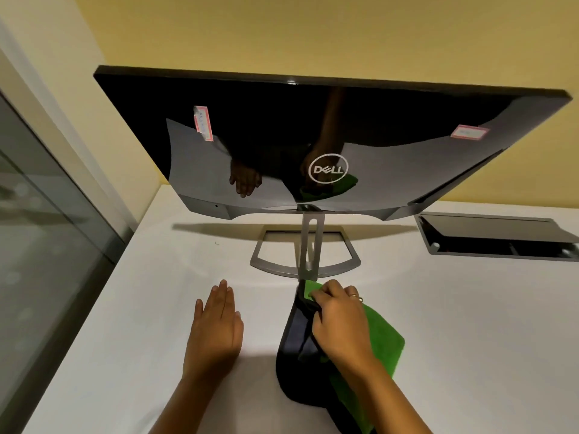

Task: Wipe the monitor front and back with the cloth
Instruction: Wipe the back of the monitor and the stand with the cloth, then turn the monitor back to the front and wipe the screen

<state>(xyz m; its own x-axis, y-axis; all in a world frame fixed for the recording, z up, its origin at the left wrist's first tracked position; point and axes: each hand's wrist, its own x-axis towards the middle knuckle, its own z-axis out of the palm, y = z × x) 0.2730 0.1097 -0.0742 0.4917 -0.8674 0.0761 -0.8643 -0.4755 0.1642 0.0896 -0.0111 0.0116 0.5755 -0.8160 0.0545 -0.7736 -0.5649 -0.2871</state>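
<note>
A black Dell monitor [313, 130] stands on a grey open-frame stand [305, 264] with its glossy back facing me; two pink stickers are stuck on it. My right hand [340, 321] is closed on a green cloth [380, 336], which lies partly over a dark blue cloth [293, 346] on the white table, just in front of the stand. My left hand [216, 327] rests flat on the table, palm down, fingers together, holding nothing, to the left of the cloths.
The white table [470, 339] reaches a yellow wall behind the monitor. A second dark flat device [498, 236] lies at the back right. A glass panel [37, 239] runs along the table's left edge.
</note>
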